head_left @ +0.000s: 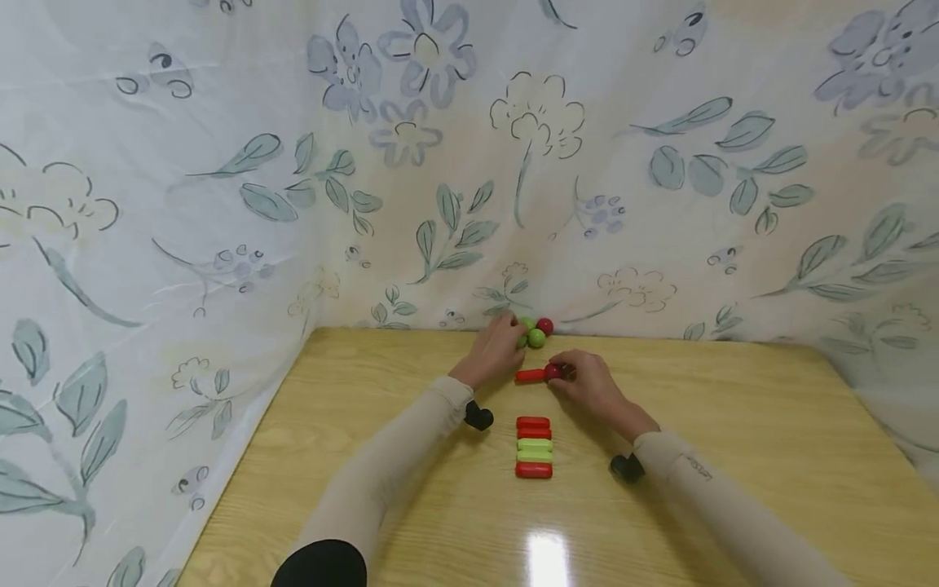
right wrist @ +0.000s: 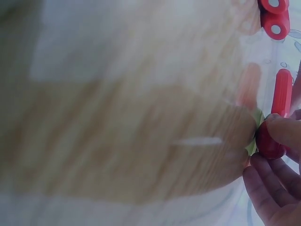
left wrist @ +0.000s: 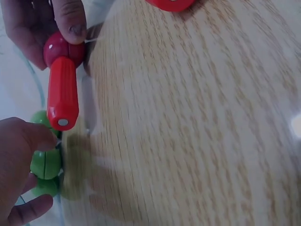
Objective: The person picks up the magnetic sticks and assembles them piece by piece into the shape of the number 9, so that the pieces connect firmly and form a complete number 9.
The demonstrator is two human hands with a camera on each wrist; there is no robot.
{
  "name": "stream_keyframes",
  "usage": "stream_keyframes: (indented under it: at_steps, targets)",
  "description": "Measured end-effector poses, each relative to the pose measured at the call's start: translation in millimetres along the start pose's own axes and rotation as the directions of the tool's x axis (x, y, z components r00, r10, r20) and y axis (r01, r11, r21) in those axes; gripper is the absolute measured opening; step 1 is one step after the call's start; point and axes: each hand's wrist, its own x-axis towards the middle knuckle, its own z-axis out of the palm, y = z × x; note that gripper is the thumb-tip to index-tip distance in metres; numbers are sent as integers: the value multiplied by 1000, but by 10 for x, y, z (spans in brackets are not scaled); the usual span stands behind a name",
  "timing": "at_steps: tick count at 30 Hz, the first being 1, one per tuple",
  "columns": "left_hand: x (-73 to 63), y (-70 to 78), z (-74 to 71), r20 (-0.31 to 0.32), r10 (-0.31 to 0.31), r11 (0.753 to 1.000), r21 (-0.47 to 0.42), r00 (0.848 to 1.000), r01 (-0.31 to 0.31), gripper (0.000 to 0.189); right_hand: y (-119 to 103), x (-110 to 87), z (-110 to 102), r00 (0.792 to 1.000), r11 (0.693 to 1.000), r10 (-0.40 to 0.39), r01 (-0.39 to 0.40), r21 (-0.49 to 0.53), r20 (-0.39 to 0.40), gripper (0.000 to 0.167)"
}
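Note:
My right hand (head_left: pixel 592 383) pinches a dark red ball (head_left: pixel 553 372) between thumb and fingers. A red stick (left wrist: pixel 62 94) meets the ball at one end; its free end, with a small silver disc, points toward the left hand. At the back of the table, my left hand (head_left: pixel 495 349) has its thumb and fingers about a green ball (left wrist: pixel 46 165) in a small cluster. Other green balls (head_left: pixel 537 338) and another dark red ball (head_left: pixel 544 326) sit beside it. The left fingers partly cover the cluster.
Nearer the person, several short sticks lie side by side in a column, with red sticks (head_left: pixel 534 470) at both ends and yellow-green sticks (head_left: pixel 535 451) between. The wooden table (head_left: pixel 734 456) meets a flower-print cloth (head_left: pixel 623 204) at its back edge.

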Motion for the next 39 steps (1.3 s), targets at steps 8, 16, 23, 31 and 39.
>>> stream_keyframes:
  at_steps: [8,16,23,31,39]
  targets:
    - [17,-34,-28,52,6,1000,30,999,-8,25,-9,24,7,1000,1000,9,-9,0,12,31]
    - [-80,-135,-92,118,-15,997,-75,993,24,33,-8,35,-34,1000,1000,19,-20,22,17,31]
    - [-257,-245,-103,153,-84,973,-202,985,114,36,7,44,-34,999,1000,25,-26,15,33,32]
    - [-385,-253,-133,134,-69,952,-288,989,106,23,16,59,-62,999,999,43,-43,8,19,32]
    - [-475,-226,-60,106,-64,919,-381,992,100,23,25,109,-39,1000,1000,14,-14,2,0,32]
